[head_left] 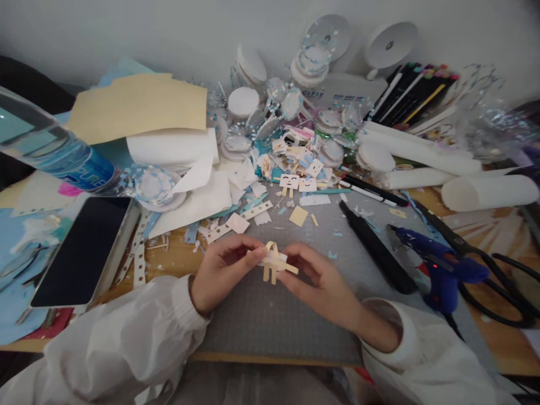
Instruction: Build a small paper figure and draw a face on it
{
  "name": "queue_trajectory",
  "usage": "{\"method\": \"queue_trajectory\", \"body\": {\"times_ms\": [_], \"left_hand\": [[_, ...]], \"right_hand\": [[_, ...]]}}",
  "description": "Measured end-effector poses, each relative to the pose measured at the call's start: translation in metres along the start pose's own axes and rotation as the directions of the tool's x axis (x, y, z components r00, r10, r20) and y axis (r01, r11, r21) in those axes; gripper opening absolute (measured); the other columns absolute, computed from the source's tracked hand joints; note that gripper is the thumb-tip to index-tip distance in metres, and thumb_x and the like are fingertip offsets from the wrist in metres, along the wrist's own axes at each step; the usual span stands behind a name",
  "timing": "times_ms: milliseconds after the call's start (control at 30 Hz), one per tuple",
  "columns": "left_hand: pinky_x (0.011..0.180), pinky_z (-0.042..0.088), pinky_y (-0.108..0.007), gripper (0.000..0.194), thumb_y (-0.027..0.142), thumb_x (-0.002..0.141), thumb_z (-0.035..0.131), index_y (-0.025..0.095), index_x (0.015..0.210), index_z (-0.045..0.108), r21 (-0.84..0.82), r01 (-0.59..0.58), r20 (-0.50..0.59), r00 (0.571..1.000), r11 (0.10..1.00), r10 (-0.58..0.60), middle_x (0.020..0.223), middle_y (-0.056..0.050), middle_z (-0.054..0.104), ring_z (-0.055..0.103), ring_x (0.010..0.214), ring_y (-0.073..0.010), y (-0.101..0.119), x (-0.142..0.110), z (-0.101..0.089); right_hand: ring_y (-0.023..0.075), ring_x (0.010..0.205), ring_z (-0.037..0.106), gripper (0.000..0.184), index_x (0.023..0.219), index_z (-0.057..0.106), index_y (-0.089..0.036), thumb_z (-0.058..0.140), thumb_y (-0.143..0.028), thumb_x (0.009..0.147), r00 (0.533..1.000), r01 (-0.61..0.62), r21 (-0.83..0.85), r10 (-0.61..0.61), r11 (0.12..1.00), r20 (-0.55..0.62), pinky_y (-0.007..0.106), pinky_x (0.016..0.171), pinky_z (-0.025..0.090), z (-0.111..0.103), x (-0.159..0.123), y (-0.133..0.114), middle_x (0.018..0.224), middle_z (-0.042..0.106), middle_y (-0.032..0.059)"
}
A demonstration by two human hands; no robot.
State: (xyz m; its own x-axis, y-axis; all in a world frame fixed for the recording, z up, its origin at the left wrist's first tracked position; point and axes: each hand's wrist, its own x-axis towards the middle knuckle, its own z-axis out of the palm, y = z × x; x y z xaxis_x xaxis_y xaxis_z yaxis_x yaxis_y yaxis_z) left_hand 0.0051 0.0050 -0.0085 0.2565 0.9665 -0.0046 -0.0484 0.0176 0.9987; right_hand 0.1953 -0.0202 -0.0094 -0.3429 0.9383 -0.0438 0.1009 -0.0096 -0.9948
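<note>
A small paper figure (pixel 275 260), made of a pale body with cream paper strips as a loop, legs and side pieces, is held up over the grey cutting mat (pixel 278 326). My left hand (pixel 230 270) pinches its left side between thumb and fingers. My right hand (pixel 323 284) has its fingertips closed at the figure's right side, near a strip that sticks out. Just beyond my hands, a cream paper square (pixel 298 215) lies on the mat. Behind it sit paper figures with drawn faces (pixel 289 181), next to a heap of similar cut pieces.
A blue glue gun (pixel 441 270), black scissors (pixel 498 275) and a black cutter-like tool (pixel 375 247) lie to the right. On the left are a phone (pixel 84 253) and a tilted water bottle (pixel 54 143). White spools (pixel 244 102) and paper sheets (pixel 143 104) crowd the back.
</note>
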Motion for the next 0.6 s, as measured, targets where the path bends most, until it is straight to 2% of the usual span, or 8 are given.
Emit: {"method": "queue_trajectory", "body": {"times_ms": [67,167,300,467,600], "left_hand": [[0.059,0.051,-0.017,0.009,0.025,0.08,0.07,0.016,0.08,0.071,-0.014,0.013,0.011,1.0,1.0,-0.013,0.072,-0.002,0.07,0.063,0.064,-0.0101,0.0008,0.0,0.0003],[0.059,0.052,-0.018,0.012,0.028,0.08,0.07,0.016,0.081,0.071,-0.029,0.019,0.033,0.999,0.999,-0.018,0.074,-0.003,0.072,0.065,0.065,-0.0115,0.0025,-0.0004,0.0],[0.061,0.052,-0.019,0.016,0.032,0.082,0.068,0.016,0.083,0.071,-0.033,-0.006,0.047,0.999,0.999,0.007,0.076,-0.004,0.071,0.064,0.067,-0.0116,0.0048,-0.0006,-0.0018],[0.065,0.052,-0.022,0.016,0.031,0.083,0.067,0.018,0.09,0.07,-0.024,-0.077,0.039,0.996,0.997,0.078,0.082,-0.004,0.068,0.063,0.072,-0.0129,0.005,-0.0003,-0.0037],[0.071,0.051,-0.026,0.012,0.024,0.081,0.069,0.017,0.091,0.071,0.069,-0.192,0.095,0.978,0.979,0.185,0.086,-0.007,0.067,0.062,0.081,-0.0162,0.0027,-0.0009,-0.0053]], "right_hand": [[0.0132,0.079,0.057,0.005,0.09,0.058,-0.025,0.059,-0.028,0.087,1.0,-0.014,0.04,0.015,0.999,-0.019,0.025,0.073,0.047,-0.0007,0.0001,0.0015,0.085,0.059,-0.0007],[0.013,0.075,0.057,0.01,0.087,0.057,-0.024,0.062,-0.033,0.085,0.996,-0.05,0.108,0.058,0.993,-0.068,0.025,0.068,0.048,-0.004,0.0023,0.0011,0.082,0.059,-0.0006],[0.0123,0.067,0.055,0.018,0.081,0.056,-0.023,0.063,-0.039,0.082,0.99,-0.124,0.172,0.133,0.977,-0.048,0.024,0.059,0.047,-0.0065,0.0047,-0.0022,0.075,0.057,-0.0011],[0.0111,0.062,0.054,0.014,0.08,0.056,-0.021,0.064,-0.033,0.079,0.992,-0.12,0.109,0.125,0.987,-0.034,0.023,0.056,0.046,-0.005,0.0045,-0.0035,0.072,0.057,-0.0018],[0.0108,0.062,0.053,0.009,0.079,0.057,-0.021,0.062,-0.028,0.078,0.995,-0.094,0.052,0.096,0.994,-0.038,0.023,0.056,0.044,-0.0042,0.0044,-0.0026,0.071,0.057,-0.0017]]}}
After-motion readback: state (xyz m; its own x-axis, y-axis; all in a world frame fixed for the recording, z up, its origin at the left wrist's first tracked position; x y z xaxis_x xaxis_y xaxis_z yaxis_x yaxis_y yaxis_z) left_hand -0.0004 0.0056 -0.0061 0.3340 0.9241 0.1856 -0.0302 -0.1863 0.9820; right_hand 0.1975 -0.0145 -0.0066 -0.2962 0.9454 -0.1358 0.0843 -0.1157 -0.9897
